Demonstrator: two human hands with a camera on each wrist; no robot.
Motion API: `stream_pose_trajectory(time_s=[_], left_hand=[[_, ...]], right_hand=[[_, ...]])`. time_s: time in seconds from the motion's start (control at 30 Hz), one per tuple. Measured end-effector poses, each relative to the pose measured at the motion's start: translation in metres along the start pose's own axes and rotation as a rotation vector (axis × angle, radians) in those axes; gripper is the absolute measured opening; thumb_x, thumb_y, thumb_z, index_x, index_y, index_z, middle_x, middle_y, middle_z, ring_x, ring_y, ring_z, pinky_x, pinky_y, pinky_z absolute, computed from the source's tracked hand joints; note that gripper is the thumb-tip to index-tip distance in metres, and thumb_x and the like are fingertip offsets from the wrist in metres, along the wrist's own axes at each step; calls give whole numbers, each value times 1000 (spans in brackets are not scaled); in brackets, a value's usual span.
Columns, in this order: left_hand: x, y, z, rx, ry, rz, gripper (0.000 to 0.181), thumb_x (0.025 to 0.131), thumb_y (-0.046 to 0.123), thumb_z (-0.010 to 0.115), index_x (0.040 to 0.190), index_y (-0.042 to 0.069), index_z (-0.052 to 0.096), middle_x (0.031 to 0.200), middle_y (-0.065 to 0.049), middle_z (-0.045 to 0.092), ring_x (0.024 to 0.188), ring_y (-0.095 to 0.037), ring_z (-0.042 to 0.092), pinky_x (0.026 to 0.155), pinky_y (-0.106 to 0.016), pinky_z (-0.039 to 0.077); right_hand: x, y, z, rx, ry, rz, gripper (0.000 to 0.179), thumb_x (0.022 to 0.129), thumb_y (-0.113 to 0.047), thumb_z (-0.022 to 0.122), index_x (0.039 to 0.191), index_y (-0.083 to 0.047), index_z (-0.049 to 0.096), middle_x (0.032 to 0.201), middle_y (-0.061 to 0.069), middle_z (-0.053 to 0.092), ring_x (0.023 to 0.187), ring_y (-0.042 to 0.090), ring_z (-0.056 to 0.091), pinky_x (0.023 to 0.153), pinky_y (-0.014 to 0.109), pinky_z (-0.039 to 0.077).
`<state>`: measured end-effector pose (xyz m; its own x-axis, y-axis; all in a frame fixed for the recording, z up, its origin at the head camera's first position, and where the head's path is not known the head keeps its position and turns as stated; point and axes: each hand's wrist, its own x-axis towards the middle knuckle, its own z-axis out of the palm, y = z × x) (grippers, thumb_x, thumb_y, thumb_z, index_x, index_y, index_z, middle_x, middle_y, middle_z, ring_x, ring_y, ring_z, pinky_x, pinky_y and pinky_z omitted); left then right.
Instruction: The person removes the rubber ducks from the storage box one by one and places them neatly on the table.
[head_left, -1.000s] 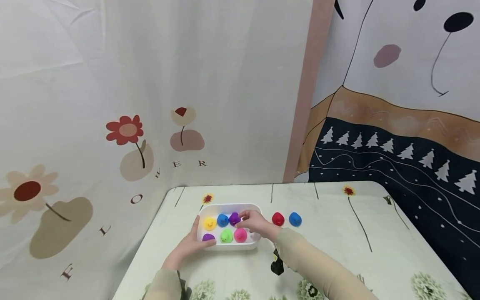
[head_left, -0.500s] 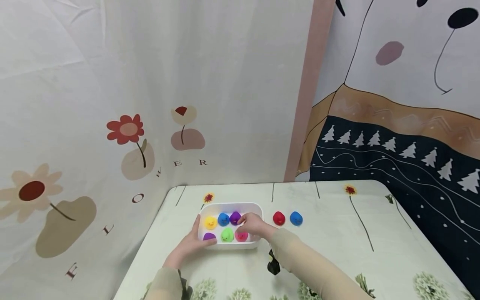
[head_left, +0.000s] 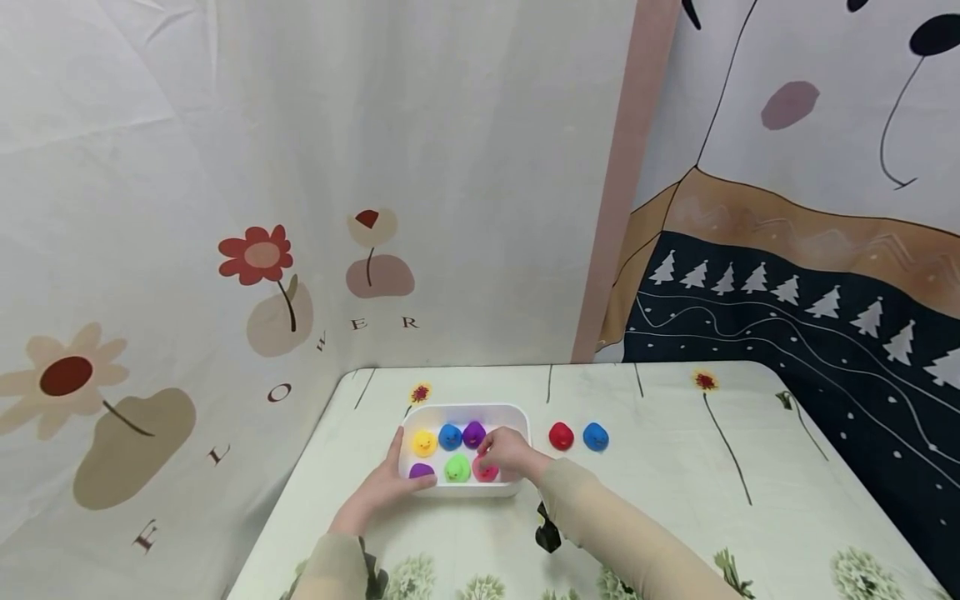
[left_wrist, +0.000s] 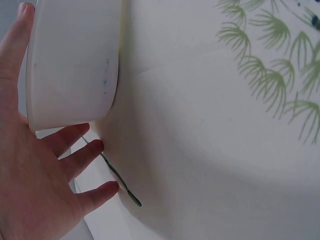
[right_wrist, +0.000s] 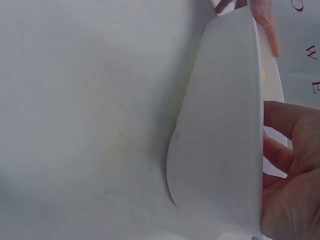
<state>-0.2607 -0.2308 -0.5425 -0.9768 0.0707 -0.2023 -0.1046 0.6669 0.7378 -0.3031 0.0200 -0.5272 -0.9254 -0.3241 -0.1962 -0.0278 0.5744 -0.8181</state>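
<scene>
A white plastic tray (head_left: 465,492) stands on the table in the head view. My left hand (head_left: 381,485) grips its left end, thumb over the front rim and fingers along the side; the left wrist view shows the same hold. My right hand (head_left: 506,452) reaches into the right half, curled fingertips at the pink toy chick (head_left: 487,473). In the right wrist view the tray wall hides those fingertips. Around it in the tray sit a green toy chick (head_left: 457,469), a yellow one, a blue one and two purple ones, one of these partly behind the left thumb.
Right of the tray, a red toy chick (head_left: 561,436) and a blue toy chick (head_left: 596,437) lie on the flowered tablecloth (head_left: 660,483). Printed curtains (head_left: 480,208) hang behind and left of the table. A black object (head_left: 548,533) shows below the right forearm.
My right hand has moved down and forward from beside the back purple toy chick to the pink one. The left hand keeps its hold on the tray. The head view has shifted slightly.
</scene>
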Motion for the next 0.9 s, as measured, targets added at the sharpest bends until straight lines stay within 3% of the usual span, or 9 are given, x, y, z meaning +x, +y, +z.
stream_pose_trajectory(time_s=[0.47,0.9], left_hand=[[-1,2,0,-4,2,-7,118,77,50,77,157,17,-4,155,-28,18,137,-52,22,107,-67,21],[0,0,0,7,-2,-7,119,77,51,77,156,16,-4,155,-29,18,137,-52,22,106,-68,23]], right_hand=[[-3,2,2,-69,23,-63,16,70,4,76,82,-3,68,70,-1,61,60,12,55,56,23,48],[-4,1,2,-98,25,-68,15,70,3,76,82,-3,69,71,-1,60,61,11,53,55,22,46]])
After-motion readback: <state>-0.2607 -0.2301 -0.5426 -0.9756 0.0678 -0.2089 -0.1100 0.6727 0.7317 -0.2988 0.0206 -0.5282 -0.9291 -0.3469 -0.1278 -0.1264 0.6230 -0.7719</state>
